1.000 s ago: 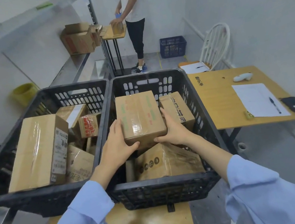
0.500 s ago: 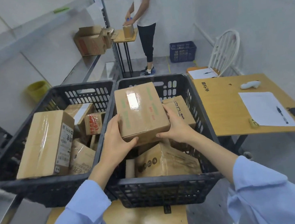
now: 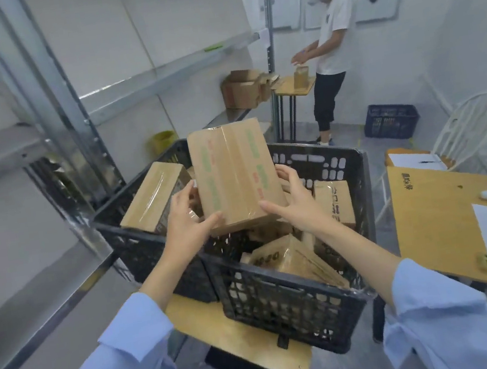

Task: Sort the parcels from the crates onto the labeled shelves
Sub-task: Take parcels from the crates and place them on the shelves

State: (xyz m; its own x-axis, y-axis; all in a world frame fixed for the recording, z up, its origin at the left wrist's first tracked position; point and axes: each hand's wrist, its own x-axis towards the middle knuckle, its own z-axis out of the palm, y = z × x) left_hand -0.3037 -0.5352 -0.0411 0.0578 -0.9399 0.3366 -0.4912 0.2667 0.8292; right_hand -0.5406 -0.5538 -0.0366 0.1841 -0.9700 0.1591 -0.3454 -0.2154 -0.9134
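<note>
Taped box (image 3: 234,176) held up above the right crate (image 3: 299,298), left hand (image 3: 187,226) gripping its lower left corner, right hand (image 3: 293,204) gripping its lower right edge, box between both palms

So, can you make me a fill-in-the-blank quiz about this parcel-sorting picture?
The left hand and right hand hold a parcel above crates coloured ____.
The chair beyond the desk is coloured ____.
The small crate on the floor near the standing person is coloured ____.
Missing words: black, white, blue.
</note>
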